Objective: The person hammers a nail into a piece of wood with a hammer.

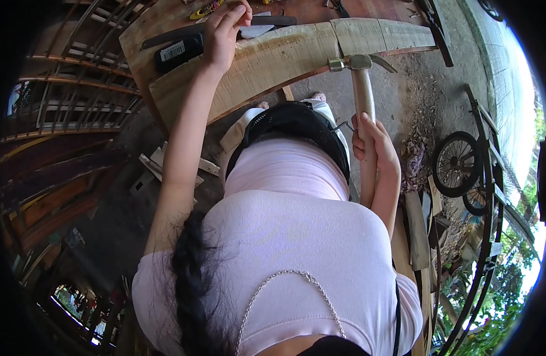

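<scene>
Hammer (360, 83), one o'clock: handle partly hidden by right hand (379, 142); lower end unclear.
Left hand (225, 35), between eleven and twelve o'clock: reaches the top edge; whether it grips anything cannot be told.
Dark strip (169, 37), eleven o'clock: part hidden behind left hand.
Black case (177, 54), eleven o'clock: label print too small to read.
Second wheel (474, 200), three o'clock: partly behind black rail (491, 207).

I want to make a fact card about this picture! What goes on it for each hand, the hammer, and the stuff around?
Left hand: raised, fingers curled; can't tell if it holds anything
Right hand: wrapped around the handle of the hammer
Hammer claw: toward the picture's right
Near left hand: black object with a barcode label, pale wood
Off to the right: spoked wheel
</scene>
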Demonstrator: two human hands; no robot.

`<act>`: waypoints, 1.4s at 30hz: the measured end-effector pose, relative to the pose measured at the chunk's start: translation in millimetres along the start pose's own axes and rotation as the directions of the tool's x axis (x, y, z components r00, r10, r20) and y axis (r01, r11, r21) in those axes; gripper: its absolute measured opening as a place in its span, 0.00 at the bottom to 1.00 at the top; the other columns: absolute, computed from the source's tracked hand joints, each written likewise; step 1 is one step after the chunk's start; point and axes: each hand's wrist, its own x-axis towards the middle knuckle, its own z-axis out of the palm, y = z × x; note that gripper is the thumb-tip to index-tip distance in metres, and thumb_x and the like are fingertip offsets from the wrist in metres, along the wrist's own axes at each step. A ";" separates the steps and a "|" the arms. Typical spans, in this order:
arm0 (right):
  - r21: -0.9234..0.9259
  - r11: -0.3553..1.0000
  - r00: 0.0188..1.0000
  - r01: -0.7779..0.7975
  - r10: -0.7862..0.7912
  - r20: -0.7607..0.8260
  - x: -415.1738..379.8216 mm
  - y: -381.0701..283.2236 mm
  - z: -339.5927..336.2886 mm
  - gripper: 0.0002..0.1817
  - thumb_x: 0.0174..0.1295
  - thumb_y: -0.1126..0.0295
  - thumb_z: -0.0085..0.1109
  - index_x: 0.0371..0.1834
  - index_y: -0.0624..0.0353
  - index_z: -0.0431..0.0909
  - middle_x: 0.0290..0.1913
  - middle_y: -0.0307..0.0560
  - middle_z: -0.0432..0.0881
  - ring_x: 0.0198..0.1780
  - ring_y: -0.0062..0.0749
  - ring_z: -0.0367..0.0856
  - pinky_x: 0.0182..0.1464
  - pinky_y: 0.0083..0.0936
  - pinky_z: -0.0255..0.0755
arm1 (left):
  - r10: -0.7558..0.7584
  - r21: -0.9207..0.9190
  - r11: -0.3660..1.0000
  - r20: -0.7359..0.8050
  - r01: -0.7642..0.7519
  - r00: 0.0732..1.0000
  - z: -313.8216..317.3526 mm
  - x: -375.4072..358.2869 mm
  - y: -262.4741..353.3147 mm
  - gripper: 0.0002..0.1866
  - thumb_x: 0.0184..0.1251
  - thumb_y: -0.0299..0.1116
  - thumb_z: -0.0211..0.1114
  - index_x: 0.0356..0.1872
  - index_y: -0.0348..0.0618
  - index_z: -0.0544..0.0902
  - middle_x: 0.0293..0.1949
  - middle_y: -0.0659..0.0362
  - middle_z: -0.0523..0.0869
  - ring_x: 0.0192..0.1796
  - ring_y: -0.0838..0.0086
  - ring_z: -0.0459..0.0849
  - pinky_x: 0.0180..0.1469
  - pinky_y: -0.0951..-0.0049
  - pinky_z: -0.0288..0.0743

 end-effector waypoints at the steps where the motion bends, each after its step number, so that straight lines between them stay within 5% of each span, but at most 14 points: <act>1: -0.005 1.000 1.000 -0.001 0.001 -0.006 -0.1 -0.4 0.3 0.21 0.66 0.47 0.49 0.35 0.57 0.68 0.15 0.34 0.64 0.12 0.19 0.62 0.15 0.16 0.58 | -0.002 -0.015 1.000 0.050 0.003 0.999 -2.8 0.5 0.1 0.08 0.67 0.31 0.54 0.40 0.38 0.77 0.35 0.61 0.78 0.38 0.77 0.73 0.45 0.77 0.67; 18: 0.022 0.999 0.999 0.024 -0.023 -0.036 0.6 0.4 9.4 0.20 0.65 0.50 0.52 0.35 0.57 0.69 0.16 0.36 0.67 0.12 0.20 0.64 0.13 0.18 0.58 | -0.001 0.037 0.999 0.053 -0.001 0.999 4.7 -1.9 3.4 0.08 0.67 0.31 0.55 0.40 0.37 0.78 0.35 0.62 0.78 0.37 0.79 0.74 0.44 0.79 0.68; 24: -0.197 0.977 0.971 0.087 -0.127 -0.201 -8.5 -10.2 38.1 0.20 0.64 0.52 0.55 0.35 0.61 0.70 0.15 0.36 0.69 0.12 0.21 0.67 0.15 0.18 0.62 | 0.022 0.026 0.999 0.072 -0.024 0.997 9.9 -2.1 4.9 0.08 0.68 0.32 0.55 0.37 0.41 0.80 0.32 0.64 0.79 0.36 0.83 0.75 0.42 0.81 0.68; 27: -0.474 0.879 0.912 0.048 -0.233 -0.338 -17.4 -19.0 64.1 0.20 0.62 0.54 0.57 0.37 0.64 0.73 0.16 0.40 0.71 0.14 0.22 0.71 0.18 0.22 0.65 | 0.015 0.054 0.998 0.080 -0.019 0.997 10.3 -4.8 5.5 0.08 0.68 0.32 0.55 0.39 0.39 0.78 0.34 0.63 0.78 0.36 0.81 0.74 0.43 0.80 0.67; 29: -0.716 0.698 0.869 -0.010 -0.349 -0.352 -25.4 -26.2 79.5 0.19 0.60 0.55 0.58 0.40 0.63 0.76 0.19 0.47 0.76 0.18 0.29 0.76 0.24 0.28 0.67 | 0.020 0.066 0.998 0.075 -0.025 0.997 9.2 -4.5 4.2 0.08 0.67 0.32 0.55 0.39 0.39 0.79 0.34 0.63 0.78 0.36 0.81 0.74 0.43 0.80 0.67; 35: -0.796 0.605 0.834 0.012 -0.446 -0.326 -29.0 -17.8 97.1 0.19 0.60 0.56 0.58 0.42 0.62 0.77 0.23 0.55 0.79 0.25 0.43 0.79 0.32 0.34 0.70 | 0.009 0.042 0.999 0.057 -0.011 0.998 4.6 -3.3 2.7 0.08 0.68 0.32 0.55 0.39 0.39 0.79 0.33 0.61 0.81 0.35 0.80 0.76 0.43 0.79 0.69; 37: -0.804 0.595 0.835 -0.003 -0.440 -0.329 -29.8 -17.7 100.4 0.19 0.59 0.56 0.58 0.42 0.62 0.77 0.23 0.55 0.79 0.25 0.43 0.80 0.32 0.34 0.70 | -0.064 0.161 0.985 0.002 0.062 0.998 10.6 -4.3 9.3 0.10 0.67 0.38 0.56 0.32 0.43 0.78 0.27 0.64 0.76 0.32 0.80 0.73 0.35 0.78 0.66; 42: -0.814 0.581 0.833 -0.024 -0.439 -0.337 -29.4 -16.7 108.3 0.19 0.59 0.56 0.58 0.41 0.62 0.77 0.23 0.56 0.78 0.25 0.45 0.80 0.33 0.34 0.70 | -0.007 0.150 0.989 -0.004 0.008 1.000 13.8 -3.1 7.8 0.12 0.66 0.40 0.56 0.31 0.43 0.78 0.27 0.64 0.76 0.31 0.80 0.73 0.35 0.77 0.66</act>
